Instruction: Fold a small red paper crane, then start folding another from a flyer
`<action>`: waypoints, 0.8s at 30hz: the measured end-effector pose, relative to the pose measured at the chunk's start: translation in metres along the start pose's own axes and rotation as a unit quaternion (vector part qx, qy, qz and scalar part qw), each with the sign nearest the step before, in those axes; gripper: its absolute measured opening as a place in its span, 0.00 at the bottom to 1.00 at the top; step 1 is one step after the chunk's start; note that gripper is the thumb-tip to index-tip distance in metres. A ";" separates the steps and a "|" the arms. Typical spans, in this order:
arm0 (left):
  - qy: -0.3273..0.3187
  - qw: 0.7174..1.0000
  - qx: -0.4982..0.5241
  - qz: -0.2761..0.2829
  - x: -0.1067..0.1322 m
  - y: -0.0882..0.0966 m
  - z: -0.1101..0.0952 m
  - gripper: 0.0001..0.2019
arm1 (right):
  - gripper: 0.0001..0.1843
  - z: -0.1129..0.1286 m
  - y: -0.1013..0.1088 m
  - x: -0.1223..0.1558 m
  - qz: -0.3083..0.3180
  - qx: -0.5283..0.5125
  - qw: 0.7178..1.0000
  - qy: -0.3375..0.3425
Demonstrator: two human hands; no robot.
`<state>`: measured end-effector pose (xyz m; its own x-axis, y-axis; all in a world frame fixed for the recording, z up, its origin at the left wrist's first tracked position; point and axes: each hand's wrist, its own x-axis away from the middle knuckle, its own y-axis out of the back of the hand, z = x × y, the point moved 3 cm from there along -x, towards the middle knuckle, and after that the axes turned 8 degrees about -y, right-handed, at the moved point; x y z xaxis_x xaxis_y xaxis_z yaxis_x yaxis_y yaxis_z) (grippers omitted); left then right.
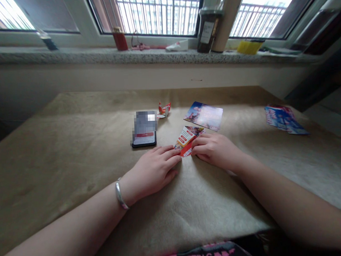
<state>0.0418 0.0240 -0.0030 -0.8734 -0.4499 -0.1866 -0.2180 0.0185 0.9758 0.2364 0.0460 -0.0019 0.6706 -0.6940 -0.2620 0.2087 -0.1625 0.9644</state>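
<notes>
A folded piece of printed red and white paper lies on the beige felt mat in front of me. My left hand, with a silver bangle on its wrist, presses its fingertips on the paper's near left edge. My right hand rests on the paper's right side, fingers curled and pinching its edge. A black phone lies just left of the paper, screen up. A small folded paper figure sits behind the phone.
A colourful printed sheet lies beyond my right hand. More printed sheets lie at the mat's right edge. The stone windowsill holds a red cup, a dark jar and a yellow object.
</notes>
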 end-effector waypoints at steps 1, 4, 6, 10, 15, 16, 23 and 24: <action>0.000 1.000 0.000 0.000 0.000 0.000 0.000 0.16 | 0.10 -0.001 0.000 0.000 0.001 -0.001 1.000 0.000; -0.001 1.000 -0.002 -0.005 -0.001 0.001 0.000 0.16 | 0.10 -0.002 0.001 0.001 0.004 -0.001 1.000 0.002; -0.004 1.000 -0.002 -0.013 -0.002 0.002 0.000 0.15 | 0.10 -0.003 0.001 0.001 -0.001 -0.004 1.000 0.003; -0.015 1.000 -0.002 -0.027 -0.002 0.003 0.002 0.13 | 0.11 -0.002 -0.001 0.002 -0.022 -0.028 0.999 0.001; -0.006 1.000 -0.009 -0.023 -0.001 0.005 0.006 0.11 | 0.12 0.002 -0.006 0.000 -0.022 -0.033 0.999 0.012; -0.004 1.000 -0.010 -0.020 -0.001 0.006 0.006 0.10 | 0.11 0.003 -0.007 0.000 -0.021 -0.029 0.999 0.013; -0.006 0.999 -0.011 -0.033 -0.001 0.007 0.004 0.10 | 0.11 0.004 -0.002 0.000 -0.013 -0.004 1.000 0.011; -0.005 0.999 -0.010 -0.032 -0.001 0.006 0.004 0.10 | 0.11 0.004 -0.001 0.000 -0.011 0.002 1.000 0.010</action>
<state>0.0395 0.0282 0.0030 -0.8621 -0.4406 -0.2504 -0.2653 -0.0286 0.9637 0.2334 0.0438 -0.0027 0.6797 -0.6767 -0.2832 0.2199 -0.1803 0.9587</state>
